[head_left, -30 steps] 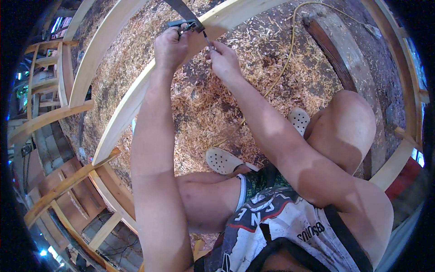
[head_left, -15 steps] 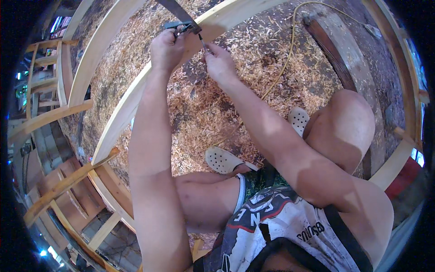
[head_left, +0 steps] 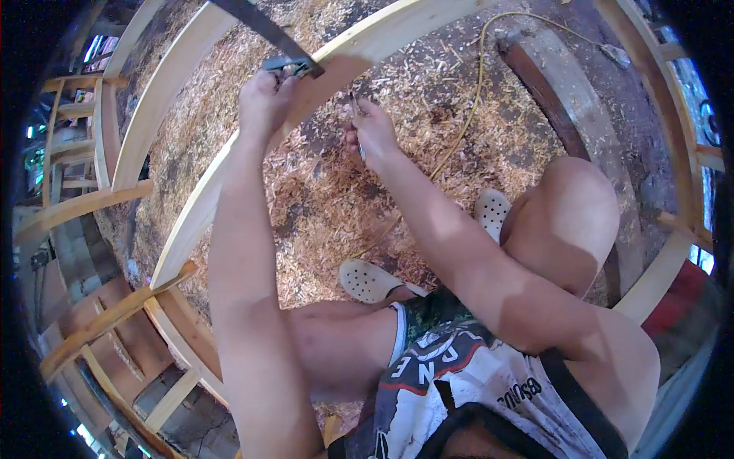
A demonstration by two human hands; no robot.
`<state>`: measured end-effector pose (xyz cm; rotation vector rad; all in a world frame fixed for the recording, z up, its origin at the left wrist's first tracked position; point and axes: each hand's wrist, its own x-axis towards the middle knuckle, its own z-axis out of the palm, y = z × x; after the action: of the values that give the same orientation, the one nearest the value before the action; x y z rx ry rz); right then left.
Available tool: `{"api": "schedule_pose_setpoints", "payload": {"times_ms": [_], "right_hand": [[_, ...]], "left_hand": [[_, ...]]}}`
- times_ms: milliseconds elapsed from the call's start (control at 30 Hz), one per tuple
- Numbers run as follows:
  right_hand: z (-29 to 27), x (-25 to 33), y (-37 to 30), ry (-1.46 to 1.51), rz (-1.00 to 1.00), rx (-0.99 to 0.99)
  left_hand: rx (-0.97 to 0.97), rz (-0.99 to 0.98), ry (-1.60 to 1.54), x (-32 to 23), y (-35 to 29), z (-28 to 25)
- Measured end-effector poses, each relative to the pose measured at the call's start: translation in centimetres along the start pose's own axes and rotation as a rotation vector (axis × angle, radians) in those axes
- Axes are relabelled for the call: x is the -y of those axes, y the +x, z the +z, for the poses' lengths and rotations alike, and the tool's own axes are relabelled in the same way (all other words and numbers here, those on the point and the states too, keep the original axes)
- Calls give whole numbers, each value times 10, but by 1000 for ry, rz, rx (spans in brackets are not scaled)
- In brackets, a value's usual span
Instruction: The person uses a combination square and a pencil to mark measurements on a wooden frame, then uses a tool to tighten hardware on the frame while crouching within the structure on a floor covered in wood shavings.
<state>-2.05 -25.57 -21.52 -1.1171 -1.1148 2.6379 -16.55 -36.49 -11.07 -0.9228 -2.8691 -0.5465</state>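
My left hand [head_left: 262, 103] is closed on the head of a combination square [head_left: 289, 66] and presses it against the edge of a long curved wooden plank [head_left: 336, 70]. The square's dark metal blade [head_left: 256, 24] runs from the plank up and to the left. Off the plank's right side, over the shavings, my right hand [head_left: 375, 131] pinches a slim pen-like tool [head_left: 355, 107]. Its thin tip points away from me, and its pale end shows below my fingers. The fingers partly hide its middle.
Wood shavings [head_left: 428, 130] cover the ground. A yellow cord [head_left: 479, 84] winds across it. At the right lies a thick timber [head_left: 547, 103]. Curved wooden framing [head_left: 84, 321] stands at the left, with another curved beam [head_left: 677, 99] at the far right.
My right hand has drawn back from the plank with the pen-like tool, its tip now apart from the square. The left hand keeps the square on the plank. The whole view has shifted slightly.
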Motion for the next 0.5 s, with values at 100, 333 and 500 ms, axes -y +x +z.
{"api": "schedule_pose_setpoints", "payload": {"times_ms": [100, 333, 500], "right_hand": [[4, -3, -17, 82, 52, -24], [-8, 11, -6, 106, -323, -309], [50, 54, -48, -103, -517, 35]], "left_hand": [[84, -71, -134, 25, -13, -28], [60, 37, -89, 24, -16, -34], [15, 91, -163, 37, -25, -43]]}}
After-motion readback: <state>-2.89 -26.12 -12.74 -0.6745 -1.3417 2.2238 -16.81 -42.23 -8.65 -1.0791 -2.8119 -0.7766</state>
